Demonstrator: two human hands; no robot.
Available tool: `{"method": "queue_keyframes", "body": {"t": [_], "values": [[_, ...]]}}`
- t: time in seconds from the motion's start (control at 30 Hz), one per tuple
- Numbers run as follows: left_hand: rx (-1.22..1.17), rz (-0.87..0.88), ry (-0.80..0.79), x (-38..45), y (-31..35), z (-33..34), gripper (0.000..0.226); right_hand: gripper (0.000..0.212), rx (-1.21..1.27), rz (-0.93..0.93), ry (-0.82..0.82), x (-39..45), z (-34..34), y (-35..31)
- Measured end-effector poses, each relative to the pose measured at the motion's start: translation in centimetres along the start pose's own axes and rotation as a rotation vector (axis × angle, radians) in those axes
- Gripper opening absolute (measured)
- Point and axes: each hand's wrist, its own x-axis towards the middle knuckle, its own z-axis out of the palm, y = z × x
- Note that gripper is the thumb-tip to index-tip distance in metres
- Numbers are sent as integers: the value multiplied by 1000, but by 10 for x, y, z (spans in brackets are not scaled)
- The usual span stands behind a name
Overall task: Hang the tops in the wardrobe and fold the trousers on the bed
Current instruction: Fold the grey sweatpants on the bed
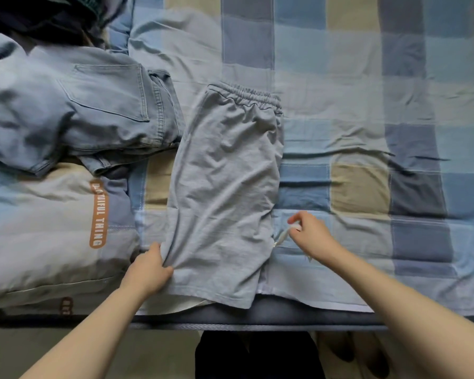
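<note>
The pale grey shorts (225,187) were soft matt jersey cloth, lightly creased, with a gathered elastic waistband. The faded light-blue jeans (93,110) were coarser stitched denim. The blue-and-beige checked bedsheet (367,105) was smooth matt woven cloth, and the printed quilt (52,228) looked faintly sheeny.

Left hand (147,269) gripping, right hand (311,234) pinching, forearms extended
</note>
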Motion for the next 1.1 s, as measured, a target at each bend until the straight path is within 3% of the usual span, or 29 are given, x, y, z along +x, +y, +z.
{"method": "queue_keyframes", "body": {"t": [0.17, 0.27, 0.33, 0.4, 0.47, 0.5, 0.53, 0.67, 0.77, 0.9, 0.97, 1.0, 1.1], "values": [[58, 43, -58, 5, -4, 8, 51, 42, 84, -454, -201, 14, -6, -50], [87, 46, -48, 7, -8, 6, 51, 46, 222, -565, 88, 27, -5, -56], [75, 36, -45, 6, -7, 6, 54, 40, 444, -369, 356, 36, 0, -47], [58, 25, -56, 7, -5, 5, 55, 28, 496, 3, 432, 44, 12, -29], [-11, -3, -57, 9, -3, 4, 51, 9, 583, 337, 155, 43, 30, -10], [-96, -31, -50, 11, -2, 3, 48, 13, 683, 436, -20, 37, 38, -6], [-215, -65, -42, 13, 0, 3, 45, 21, 769, 465, -107, 34, 46, -2], [-601, -166, -22, 13, 4, 1, 45, 38, 809, 316, -117, 26, 68, -7], [-719, -200, -7, 9, 2, -1, 41, 27, 676, 358, -101, 27, 74, -16], [-773, -144, -130, -5, 5, 7, 24, 22, 508, 504, 372, 16, 55, -20], [-768, -122, -232, -12, 9, 16, 22, 27, 210, 294, 603, 2, 58, -27], [-771, -121, -246, -13, 9, 19, 23, 30, 56, 119, 628, -6, 66, -32], [-769, -143, -185, -11, 7, 24, 24, 47, -545, -275, 478, -27, 109, -35]]}}
